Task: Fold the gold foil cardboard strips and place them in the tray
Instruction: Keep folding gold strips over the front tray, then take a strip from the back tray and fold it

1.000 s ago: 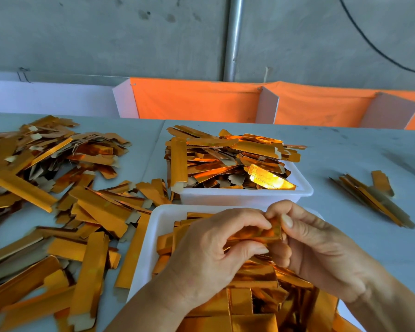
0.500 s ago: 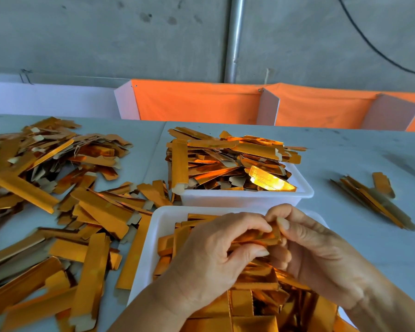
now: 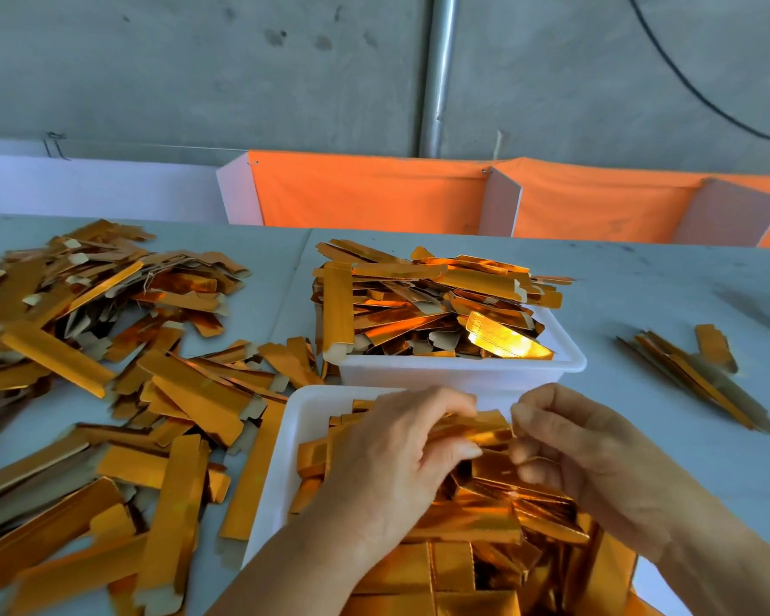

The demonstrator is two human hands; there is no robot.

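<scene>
Low in the frame, the left hand (image 3: 401, 455) and right hand (image 3: 565, 451) are pinching a gold strip (image 3: 476, 426) above the near tray (image 3: 285, 473). The slick foil is risking a slip or crooked crease, and the heaped tray could spill onto the bench (image 3: 641, 304).

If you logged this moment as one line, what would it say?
step: folding | left hand: pinching gold strip | right hand: at strip's other end | over: near tray | far tray: full

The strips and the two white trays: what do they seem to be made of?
The strip held by both hands: likely thin cardboard faced with gold foil, going by its mirror-like glare; loose strips on the table show dull beige backs and tabs. Near tray and far tray: probably moulded plastic, with smooth, matte white walls and rounded rims; this cannot be confirmed.
</scene>
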